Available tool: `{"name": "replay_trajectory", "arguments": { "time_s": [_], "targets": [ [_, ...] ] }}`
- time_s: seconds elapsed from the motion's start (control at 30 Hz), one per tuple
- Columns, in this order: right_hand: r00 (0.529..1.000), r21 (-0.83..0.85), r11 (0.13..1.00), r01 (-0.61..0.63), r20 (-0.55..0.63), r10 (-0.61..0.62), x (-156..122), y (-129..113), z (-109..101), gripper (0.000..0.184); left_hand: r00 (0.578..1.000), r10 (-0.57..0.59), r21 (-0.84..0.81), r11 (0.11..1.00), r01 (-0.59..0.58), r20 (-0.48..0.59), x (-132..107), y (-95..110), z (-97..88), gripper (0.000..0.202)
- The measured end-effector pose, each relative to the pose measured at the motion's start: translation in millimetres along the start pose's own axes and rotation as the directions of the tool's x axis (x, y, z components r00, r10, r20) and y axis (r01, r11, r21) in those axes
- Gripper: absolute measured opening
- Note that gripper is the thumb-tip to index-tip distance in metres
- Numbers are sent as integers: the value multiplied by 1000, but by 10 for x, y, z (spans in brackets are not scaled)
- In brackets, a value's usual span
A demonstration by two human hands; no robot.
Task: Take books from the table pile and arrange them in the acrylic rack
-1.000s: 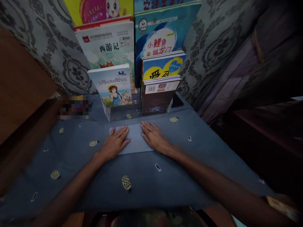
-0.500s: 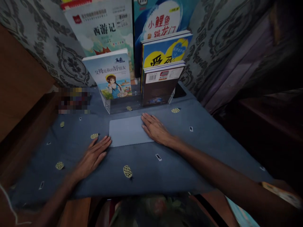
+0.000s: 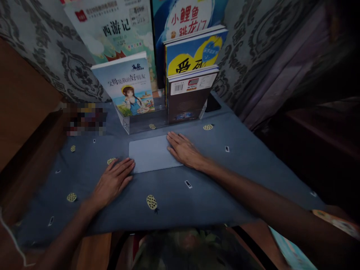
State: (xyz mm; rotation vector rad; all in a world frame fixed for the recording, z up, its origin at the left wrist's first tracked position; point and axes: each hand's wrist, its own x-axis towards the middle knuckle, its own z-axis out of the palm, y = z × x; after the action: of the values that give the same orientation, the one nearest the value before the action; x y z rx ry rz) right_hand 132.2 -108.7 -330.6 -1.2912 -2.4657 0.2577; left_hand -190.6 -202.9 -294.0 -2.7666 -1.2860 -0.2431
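The light is dim. A grey damask-patterned wall [image 3: 53,56] closes in behind and to both sides. A table [image 3: 253,161] under a blue cloth [image 3: 174,204] with small yellow prints fills the middle. A brown wooden panel [image 3: 22,108] stands at left, and dark furniture [image 3: 323,138] sits in shadow at right.

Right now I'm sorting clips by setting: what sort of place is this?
Probably a home reading corner: children's books stand in a clear holder on a table with a blue cloth, backed by a damask-patterned wall.

A pixelated patch [image 3: 84,120] hides something on the tablecloth [image 3: 174,202].
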Motion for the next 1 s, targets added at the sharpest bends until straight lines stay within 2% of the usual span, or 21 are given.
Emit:
{"name": "replay_trajectory", "arguments": {
  "time_s": [0.13,0.3,0.47,0.67,0.8,0.9,1.0],
  "targets": [
    [1000,13,1000,-4,-6,4,1,7,-29,50,999,2,-27,1000,0,46,258,16,-11,49],
    [1000,55,998,6,30,-7,22,75,-109,50,978,187,-165,972,-170,95,302,20,-105,44],
    [999,105,994,18,43,-23,54,126,-160,49,952,279,-186,949,-254,127,376,55,-194,44],
    [998,109,994,-20,61,13,75,94,-208,47,894,426,-185,898,-399,137,886,371,-67,46],
    [997,114,993,-27,71,19,63,96,-240,46,868,478,-192,872,-451,131,1192,631,22,46],
    [998,140,990,-34,64,25,59,125,-244,46,865,484,-185,869,-458,133,1296,754,66,46],
    [999,161,987,-12,45,5,66,145,-237,46,882,465,-218,871,-441,74,1279,763,114,43]
  ]
}}
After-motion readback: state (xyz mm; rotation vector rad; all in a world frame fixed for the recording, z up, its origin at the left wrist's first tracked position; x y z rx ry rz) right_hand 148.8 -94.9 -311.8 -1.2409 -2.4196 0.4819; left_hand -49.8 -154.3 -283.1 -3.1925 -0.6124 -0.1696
